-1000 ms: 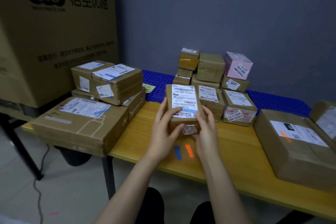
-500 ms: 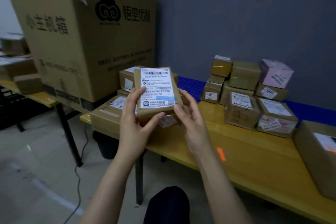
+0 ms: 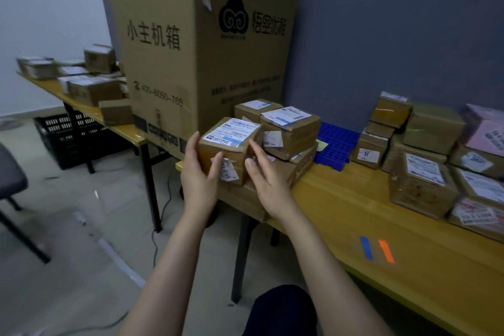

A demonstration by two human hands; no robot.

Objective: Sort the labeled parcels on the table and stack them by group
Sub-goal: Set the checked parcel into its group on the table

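1. The left hand is gripping a small parcel. Its thumb is pressing on the front face and its fingers are wrapping round the left side.
2. The right hand is lying flat along the small parcel's right side, with its fingers straight. I cannot tell if it is pressing.
3. The small parcel is a brown cardboard box, shiny with tape. It is wearing a white label on top and a curling sticker on the front.
4. It is hanging in the air over the left end of the worktop, above a big flat box and just in front of a stack of labeled boxes.
5. A tall cardboard carton is standing behind that stack.
6. A blue plastic grid mat is lying beside the stack, with a group of small taped parcels further right.
7. Smooth yellow wood is showing bare between the stack and the group. Blue tape and orange tape are sticking near the front edge.
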